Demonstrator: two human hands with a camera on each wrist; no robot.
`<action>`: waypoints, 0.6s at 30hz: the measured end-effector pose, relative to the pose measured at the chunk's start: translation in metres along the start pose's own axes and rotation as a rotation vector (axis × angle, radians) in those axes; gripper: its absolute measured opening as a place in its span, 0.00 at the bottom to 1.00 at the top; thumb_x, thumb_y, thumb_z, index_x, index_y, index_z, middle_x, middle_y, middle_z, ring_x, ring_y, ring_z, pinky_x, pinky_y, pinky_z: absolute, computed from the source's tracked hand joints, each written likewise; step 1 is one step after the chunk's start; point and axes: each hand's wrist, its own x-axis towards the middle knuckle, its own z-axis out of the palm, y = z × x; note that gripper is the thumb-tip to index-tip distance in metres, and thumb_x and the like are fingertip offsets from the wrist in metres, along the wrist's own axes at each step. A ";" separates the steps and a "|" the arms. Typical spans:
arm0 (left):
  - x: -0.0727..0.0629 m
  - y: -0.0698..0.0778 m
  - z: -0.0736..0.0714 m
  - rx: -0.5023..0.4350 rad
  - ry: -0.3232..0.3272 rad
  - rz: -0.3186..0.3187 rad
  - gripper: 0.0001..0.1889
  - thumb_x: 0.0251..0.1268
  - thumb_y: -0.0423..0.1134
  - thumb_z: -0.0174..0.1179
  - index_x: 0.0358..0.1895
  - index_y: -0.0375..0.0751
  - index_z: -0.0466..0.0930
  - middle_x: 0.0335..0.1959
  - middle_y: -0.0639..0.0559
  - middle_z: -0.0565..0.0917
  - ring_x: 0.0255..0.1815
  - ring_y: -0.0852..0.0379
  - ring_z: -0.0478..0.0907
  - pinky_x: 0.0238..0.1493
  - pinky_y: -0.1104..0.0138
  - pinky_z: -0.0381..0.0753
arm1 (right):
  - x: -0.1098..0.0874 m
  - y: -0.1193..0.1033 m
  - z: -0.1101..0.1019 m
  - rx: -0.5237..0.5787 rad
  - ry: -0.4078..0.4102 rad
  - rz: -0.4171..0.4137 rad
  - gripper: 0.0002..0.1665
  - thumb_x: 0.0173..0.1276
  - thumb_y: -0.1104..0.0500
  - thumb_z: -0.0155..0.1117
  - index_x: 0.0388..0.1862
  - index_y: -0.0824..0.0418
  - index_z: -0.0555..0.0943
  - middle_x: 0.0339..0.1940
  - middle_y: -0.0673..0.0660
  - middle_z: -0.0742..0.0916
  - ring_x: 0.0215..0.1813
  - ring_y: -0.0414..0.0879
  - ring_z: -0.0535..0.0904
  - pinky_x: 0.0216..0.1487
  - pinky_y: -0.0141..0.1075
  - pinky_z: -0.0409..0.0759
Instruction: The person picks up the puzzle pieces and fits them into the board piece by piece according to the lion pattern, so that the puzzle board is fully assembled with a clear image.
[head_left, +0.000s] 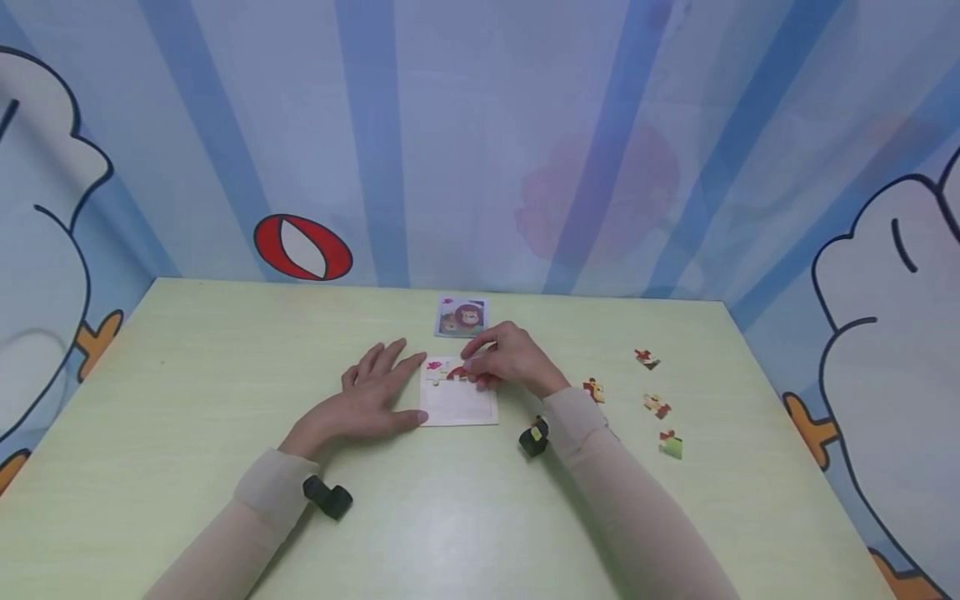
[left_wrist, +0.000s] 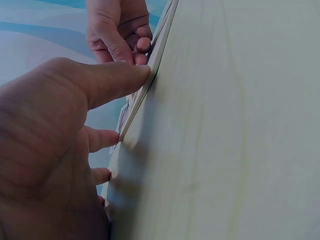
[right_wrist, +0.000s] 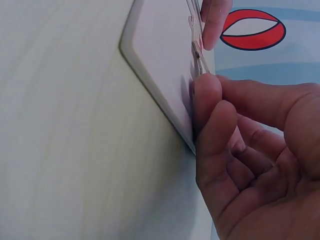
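Note:
A square white puzzle board lies flat on the table, with a pink-and-white puzzle piece in its upper left corner. My left hand rests at the board's left edge, fingers spread, the thumb and index fingertips touching that edge. At the board's upper right, my right hand pinches a red puzzle piece beside the first one. In the right wrist view, the curled fingers hide most of the piece. From the left wrist view, the left thumb presses the board's side.
Behind the board lies a picture card with a lion on it. Loose puzzle pieces lie to the right: one near the right sleeve, others and a green one farther out. A printed curtain borders the table's back.

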 end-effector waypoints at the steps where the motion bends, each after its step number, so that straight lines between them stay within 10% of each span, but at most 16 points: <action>1: 0.000 0.000 0.000 0.004 0.001 0.003 0.48 0.71 0.57 0.65 0.89 0.51 0.52 0.92 0.39 0.40 0.91 0.29 0.31 0.80 0.23 0.39 | 0.000 0.000 0.000 -0.008 0.002 0.002 0.12 0.71 0.63 0.74 0.51 0.64 0.90 0.27 0.56 0.91 0.22 0.42 0.84 0.28 0.31 0.83; 18: 0.005 -0.010 0.007 -0.026 0.020 0.018 0.48 0.71 0.57 0.65 0.89 0.53 0.52 0.92 0.42 0.40 0.91 0.32 0.29 0.80 0.25 0.39 | 0.004 -0.005 0.000 -0.053 -0.005 0.024 0.07 0.71 0.64 0.75 0.39 0.64 0.83 0.20 0.53 0.88 0.19 0.39 0.82 0.25 0.30 0.81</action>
